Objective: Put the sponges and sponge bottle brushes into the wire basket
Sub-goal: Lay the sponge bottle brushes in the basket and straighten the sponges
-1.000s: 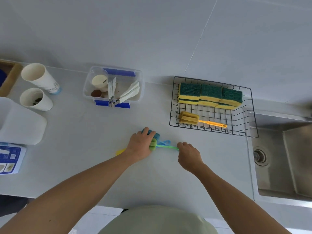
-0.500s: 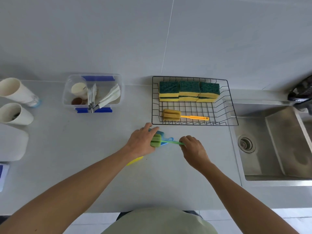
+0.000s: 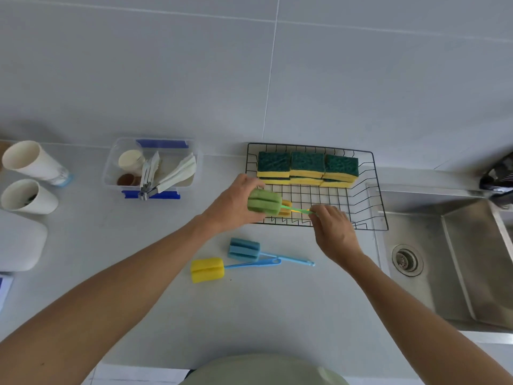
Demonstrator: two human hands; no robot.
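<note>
The person's left hand (image 3: 233, 204) is closed around the green foam head of a bottle brush (image 3: 263, 202), and the right hand (image 3: 331, 229) pinches the far end of its thin green handle. The brush hangs level over the front left part of the wire basket (image 3: 372, 215), at about twelve o'clock from the person. To finish well, both hands should lower it flat beside the orange brush (image 3: 286, 208) already inside, handle parallel to the front rim, so nothing snags the wires; whether it touches that brush yet is hard to tell. The foam looks soft and ribbed, likely to squash under a tight grip, while the handle looks like stiff, slim plastic. The basket is black open mesh with low sloping walls. At its back sit stacked sponges (image 3: 308, 169), yellow with rough dark green tops. On the smooth grey counter (image 3: 138, 273), toward eleven o'clock and nearer the person, a yellow brush (image 3: 207, 270) and a blue brush (image 3: 244, 250) wait.
</note>
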